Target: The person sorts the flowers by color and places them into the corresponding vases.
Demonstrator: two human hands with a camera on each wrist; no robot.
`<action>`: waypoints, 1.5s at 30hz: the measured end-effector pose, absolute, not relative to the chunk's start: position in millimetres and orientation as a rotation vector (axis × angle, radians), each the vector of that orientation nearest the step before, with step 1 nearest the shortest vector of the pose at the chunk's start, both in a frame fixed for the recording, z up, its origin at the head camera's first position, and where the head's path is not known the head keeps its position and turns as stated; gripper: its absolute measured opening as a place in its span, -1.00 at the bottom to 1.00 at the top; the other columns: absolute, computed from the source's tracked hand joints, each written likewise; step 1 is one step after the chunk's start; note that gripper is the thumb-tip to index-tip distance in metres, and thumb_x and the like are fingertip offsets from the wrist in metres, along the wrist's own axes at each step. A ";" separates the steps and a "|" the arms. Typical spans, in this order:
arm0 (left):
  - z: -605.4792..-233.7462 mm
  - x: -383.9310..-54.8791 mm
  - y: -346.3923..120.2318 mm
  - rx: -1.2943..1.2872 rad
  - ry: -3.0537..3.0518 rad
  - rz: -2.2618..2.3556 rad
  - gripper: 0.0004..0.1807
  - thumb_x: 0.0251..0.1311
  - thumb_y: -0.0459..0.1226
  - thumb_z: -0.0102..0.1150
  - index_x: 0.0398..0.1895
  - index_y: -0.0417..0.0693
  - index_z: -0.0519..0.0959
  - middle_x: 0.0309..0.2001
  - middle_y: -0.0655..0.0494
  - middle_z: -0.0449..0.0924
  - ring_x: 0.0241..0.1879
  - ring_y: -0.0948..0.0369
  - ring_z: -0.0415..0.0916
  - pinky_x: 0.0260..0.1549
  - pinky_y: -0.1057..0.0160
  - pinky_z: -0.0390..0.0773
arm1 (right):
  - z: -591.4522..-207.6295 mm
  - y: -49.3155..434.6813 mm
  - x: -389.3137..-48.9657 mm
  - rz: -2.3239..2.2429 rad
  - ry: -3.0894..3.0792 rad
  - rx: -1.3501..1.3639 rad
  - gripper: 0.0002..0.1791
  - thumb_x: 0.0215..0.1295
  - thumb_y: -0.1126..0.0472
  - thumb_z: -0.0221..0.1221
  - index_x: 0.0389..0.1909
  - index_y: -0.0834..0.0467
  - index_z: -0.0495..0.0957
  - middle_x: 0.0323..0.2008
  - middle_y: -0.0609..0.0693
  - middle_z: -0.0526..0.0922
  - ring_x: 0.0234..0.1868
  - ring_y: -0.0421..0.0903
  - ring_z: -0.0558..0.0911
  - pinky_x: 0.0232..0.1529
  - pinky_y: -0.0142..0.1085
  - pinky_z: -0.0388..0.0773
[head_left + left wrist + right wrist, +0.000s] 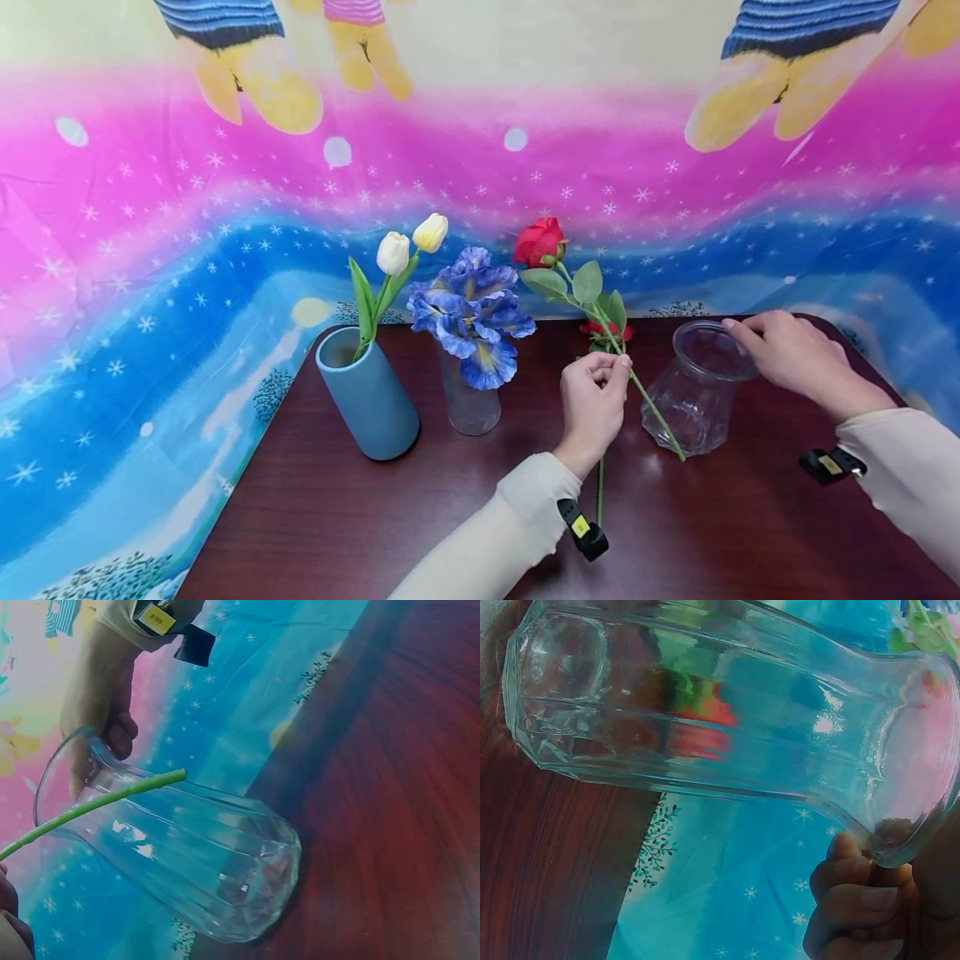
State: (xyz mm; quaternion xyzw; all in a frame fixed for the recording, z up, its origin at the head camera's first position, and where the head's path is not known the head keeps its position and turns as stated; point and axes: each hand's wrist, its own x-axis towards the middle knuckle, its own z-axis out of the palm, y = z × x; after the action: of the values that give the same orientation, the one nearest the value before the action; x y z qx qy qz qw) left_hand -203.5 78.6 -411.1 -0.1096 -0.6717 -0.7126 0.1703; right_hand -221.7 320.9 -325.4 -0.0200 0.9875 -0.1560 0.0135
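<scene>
My left hand (596,404) pinches the green stem of a red rose (542,242) between thumb and fingertips. The bloom leans up and to the left, while the bare stem end (176,777) slants down in front of a clear glass vase (780,712). On the vase's flared rim, at its right side, my right hand (795,358) grips the glass with thumb and fingers. The vase's faceted base meets the table. A second red rose (618,331) lies on the table behind my left hand, partly hidden, its stem (600,492) running toward the front.
A blue-grey vase (375,408) with white tulips (393,252) stands at the left. Beside it, blue-violet flowers (472,308) fill a clear cylindrical vase (476,408). A printed cloth backdrop (465,150) rises behind the dark wooden table (315,517).
</scene>
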 end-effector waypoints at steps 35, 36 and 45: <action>-326.8 -217.5 92.9 -0.563 -1.648 -1.945 -0.78 0.39 -0.31 0.18 -0.25 -0.34 0.69 -0.64 -0.21 0.58 -0.67 0.55 0.33 -0.66 0.48 0.37 | -324.2 319.1 -221.9 -0.465 3.073 -0.053 -0.23 0.55 -0.34 -0.31 -0.13 0.20 0.65 -0.58 -0.01 0.43 -0.48 -0.03 0.41 -0.53 -0.17 0.21; -324.4 -217.4 93.8 -0.568 -1.650 -1.944 -0.78 0.39 -0.30 0.18 -0.24 -0.34 0.69 -0.63 -0.20 0.59 -0.66 0.55 0.34 -0.65 0.48 0.39 | -324.3 318.8 -221.8 -0.468 3.073 -0.051 -0.24 0.55 -0.34 -0.31 -0.19 0.18 0.65 -0.60 -0.01 0.40 -0.50 -0.03 0.39 -0.54 -0.17 0.20; -315.8 -222.7 102.8 -0.580 -1.716 -1.850 -0.76 0.42 -0.26 0.17 -0.20 -0.28 0.72 -0.60 -0.11 0.62 -0.62 0.48 0.30 -0.53 0.52 0.38 | -326.5 317.3 -221.4 -0.471 3.097 -0.056 -0.28 0.54 -0.36 -0.30 -0.60 0.07 0.44 -0.69 -0.07 0.28 -0.59 -0.07 0.30 -0.58 -0.20 0.15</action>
State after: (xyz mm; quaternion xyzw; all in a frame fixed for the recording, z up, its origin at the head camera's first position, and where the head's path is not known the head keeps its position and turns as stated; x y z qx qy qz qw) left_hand -222.7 102.8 -315.8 -0.2154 -0.6378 -0.6874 0.2727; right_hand -221.4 317.3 -326.5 -0.0180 0.9885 -0.1504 0.0044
